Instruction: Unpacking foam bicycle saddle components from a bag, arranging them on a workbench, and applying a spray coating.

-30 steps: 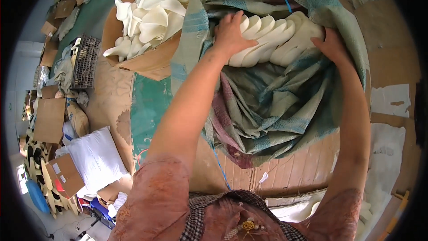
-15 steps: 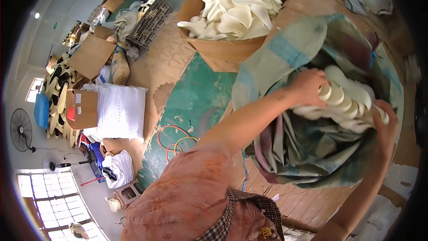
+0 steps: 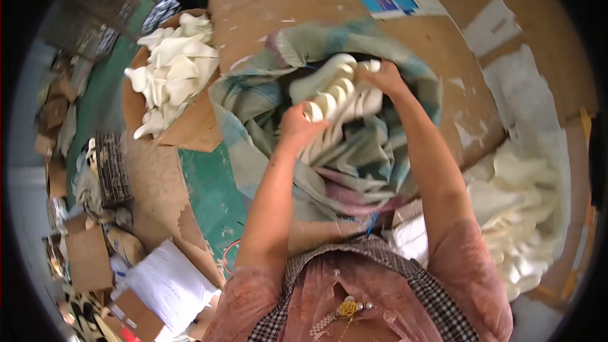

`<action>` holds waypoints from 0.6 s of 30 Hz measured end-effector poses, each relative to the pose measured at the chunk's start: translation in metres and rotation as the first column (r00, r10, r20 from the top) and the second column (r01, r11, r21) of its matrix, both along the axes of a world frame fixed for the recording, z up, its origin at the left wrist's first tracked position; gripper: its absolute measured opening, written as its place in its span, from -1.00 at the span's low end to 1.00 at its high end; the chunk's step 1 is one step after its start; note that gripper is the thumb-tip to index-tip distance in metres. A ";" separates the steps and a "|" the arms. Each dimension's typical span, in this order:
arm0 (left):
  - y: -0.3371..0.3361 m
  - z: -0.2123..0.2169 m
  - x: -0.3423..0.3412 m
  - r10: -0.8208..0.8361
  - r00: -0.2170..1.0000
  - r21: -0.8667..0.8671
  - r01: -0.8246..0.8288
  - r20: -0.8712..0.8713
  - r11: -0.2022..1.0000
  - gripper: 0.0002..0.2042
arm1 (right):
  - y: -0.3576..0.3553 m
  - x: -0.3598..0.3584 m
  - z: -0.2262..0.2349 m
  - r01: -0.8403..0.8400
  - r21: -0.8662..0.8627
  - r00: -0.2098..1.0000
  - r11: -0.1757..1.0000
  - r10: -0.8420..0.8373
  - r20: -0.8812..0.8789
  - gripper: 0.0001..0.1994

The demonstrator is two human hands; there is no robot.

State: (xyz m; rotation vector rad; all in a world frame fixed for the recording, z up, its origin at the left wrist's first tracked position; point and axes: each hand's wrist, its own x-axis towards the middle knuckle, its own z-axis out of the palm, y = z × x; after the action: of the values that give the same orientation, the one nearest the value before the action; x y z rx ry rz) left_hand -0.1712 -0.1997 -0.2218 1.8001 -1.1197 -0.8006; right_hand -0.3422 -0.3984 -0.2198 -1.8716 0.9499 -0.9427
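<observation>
A row of cream, curved insoles (image 3: 334, 94) lies tightly stacked inside the mouth of a green-grey woven sack (image 3: 246, 145). My left hand (image 3: 299, 128) is closed round the near left end of the row, thumb across the edges. At the far right end my right hand (image 3: 384, 79) grips the same row, its fingers partly hidden behind the insoles. More insoles lie beneath and beside the row. Folds of the sack cover its lower inside.
An open cardboard box (image 3: 199, 128) of loose cream insoles stands left of the sack. Another heap of cream pieces (image 3: 519, 202) lies at right. Flattened cardboard (image 3: 278, 0) covers the floor beyond. A white sack (image 3: 168, 285) and a black crate (image 3: 113, 168) are at left.
My view has swung to the right, so the sack now sits mid-picture and the heap at right shows. Both hands still hold the insole row inside the sack.
</observation>
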 end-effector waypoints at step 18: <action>0.145 0.149 -0.068 -0.062 0.998 -0.398 0.061 0.009 0.915 -0.21 | 0.244 -0.124 0.268 -0.016 -0.666 0.995 0.746 0.079 0.064 -0.50</action>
State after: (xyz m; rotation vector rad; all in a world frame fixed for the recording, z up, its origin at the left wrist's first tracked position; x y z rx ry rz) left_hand -0.2387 -0.0544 -0.0730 1.4261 -1.2410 -0.5605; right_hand -0.4663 -0.1543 0.0479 -2.3974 0.5252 -1.4577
